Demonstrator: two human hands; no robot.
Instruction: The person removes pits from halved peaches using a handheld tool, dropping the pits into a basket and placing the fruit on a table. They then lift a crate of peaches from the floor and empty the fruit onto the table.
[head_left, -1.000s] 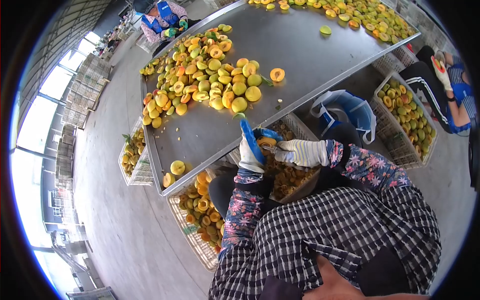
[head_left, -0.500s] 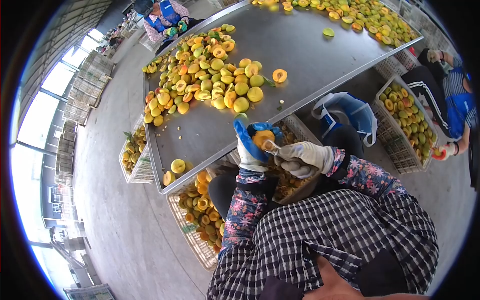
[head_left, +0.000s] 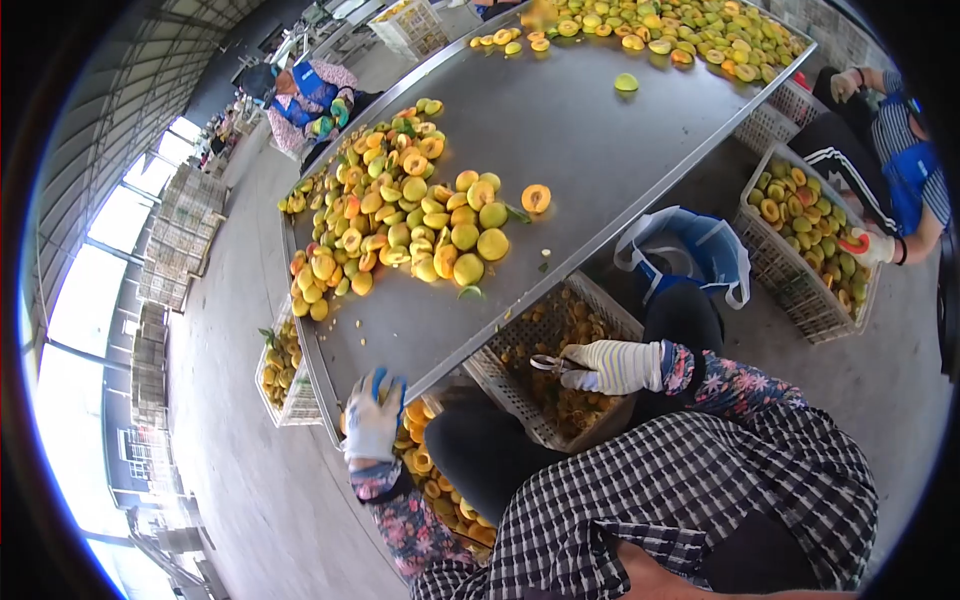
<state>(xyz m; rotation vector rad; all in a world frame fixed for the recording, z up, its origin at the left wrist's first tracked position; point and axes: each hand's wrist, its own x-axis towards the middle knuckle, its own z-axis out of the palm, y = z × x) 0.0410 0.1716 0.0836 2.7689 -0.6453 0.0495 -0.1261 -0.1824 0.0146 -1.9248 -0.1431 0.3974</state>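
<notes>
My left hand [head_left: 373, 416], in a white glove with blue fingertips, reaches over the near left corner of the metal table [head_left: 480, 325]. Its fingers are stretched out and slightly apart; whatever lies beneath them is hidden. My right hand [head_left: 618, 367], in a striped, pale glove, is closed round a small metal tool with a looped end [head_left: 547, 362]. That hand hovers over a crate [head_left: 510, 400] of fruit scraps between my knees. Below my left hand, a crate of hollowed orange fruit halves [head_left: 440, 490] is partly covered by my arm and leg.
A heap of yellow-green stone fruit [head_left: 400, 215] lies on the table, with a cut half [head_left: 536, 199] beside it. More fruit [head_left: 690, 30] covers the far end. A blue bag [head_left: 700, 245] and a full crate [head_left: 800, 250] stand right, near a co-worker [head_left: 905, 180]; another person [head_left: 310, 95] sits far left.
My left hand has moved left and down to the table corner, away from my right hand. The orange fruit half is no longer visible between them. My right hand still holds the loop tool.
</notes>
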